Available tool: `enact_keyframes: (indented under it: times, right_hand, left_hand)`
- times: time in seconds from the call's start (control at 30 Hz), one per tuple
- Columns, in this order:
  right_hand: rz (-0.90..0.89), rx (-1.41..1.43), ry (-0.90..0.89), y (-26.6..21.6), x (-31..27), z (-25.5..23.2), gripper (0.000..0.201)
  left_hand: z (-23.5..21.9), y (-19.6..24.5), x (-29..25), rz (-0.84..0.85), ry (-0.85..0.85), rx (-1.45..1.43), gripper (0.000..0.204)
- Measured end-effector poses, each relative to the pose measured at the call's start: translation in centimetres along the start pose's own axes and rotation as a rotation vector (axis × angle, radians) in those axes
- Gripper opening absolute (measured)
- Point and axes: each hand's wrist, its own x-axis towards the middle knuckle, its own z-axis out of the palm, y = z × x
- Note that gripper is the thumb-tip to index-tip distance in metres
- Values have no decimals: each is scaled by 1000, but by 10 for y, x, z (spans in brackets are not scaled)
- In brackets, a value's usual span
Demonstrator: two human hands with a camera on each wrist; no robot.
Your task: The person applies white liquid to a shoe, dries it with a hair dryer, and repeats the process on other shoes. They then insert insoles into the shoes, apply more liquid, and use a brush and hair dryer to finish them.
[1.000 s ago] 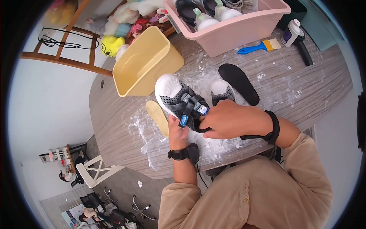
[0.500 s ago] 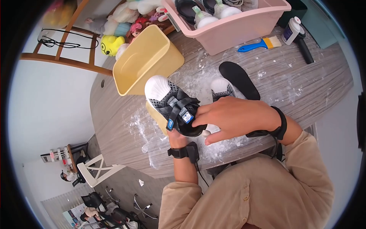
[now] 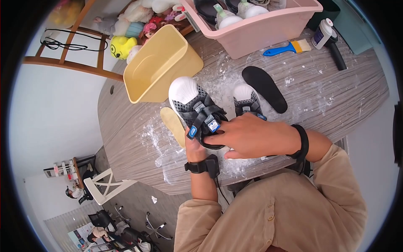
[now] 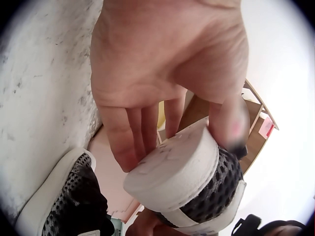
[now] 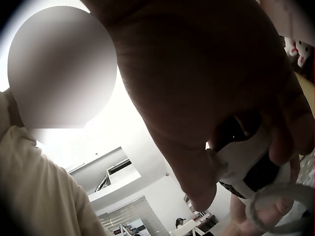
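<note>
A black mesh sneaker (image 3: pixel 197 108) with a white toe cap, crossed black straps and blue tags tilts above the table. My left hand (image 3: pixel 194 148) holds it from below; in the left wrist view, its fingers and thumb grip either side of the white sole (image 4: pixel 170 172). My right hand (image 3: pixel 256 136) curls its fingers over the sneaker's collar at the opening, where their tips are hidden. The right wrist view shows its thumb (image 5: pixel 199 196) pointing away beside the heel. Just beyond this hand sits a second, matching sneaker (image 3: pixel 245 95), partly covered.
A black insole (image 3: pixel 265 89) and a beige insole (image 3: pixel 173 126) lie on the powder-dusted table (image 3: pixel 130 155). Behind stand a yellow bin (image 3: pixel 189 63) and a pink tub (image 3: pixel 260 35) with shoes inside. A blue-handled brush (image 3: pixel 279 51) and a white bottle (image 3: pixel 322 33) are at back right.
The held sneaker swung left and down, then came partway back up and right. My right hand spread its fingers midway and is now back at the opening. More of the second sneaker shows.
</note>
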Motion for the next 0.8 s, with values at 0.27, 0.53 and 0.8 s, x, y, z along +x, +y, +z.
enact_keyframes:
  times: [0.27,0.53,0.8]
  right_hand:
    - [78,-95,-58,4,-1,5,37]
    - [100,-74,-117,8,0,-5,30]
    - [-57,139,49,17,-9,-11,40]
  left_hand:
    - [10,0,6,29,-197,-81,55]
    - [19,5,7,59,-149,29,58]
    - [23,6,3,44,-187,-82,54]
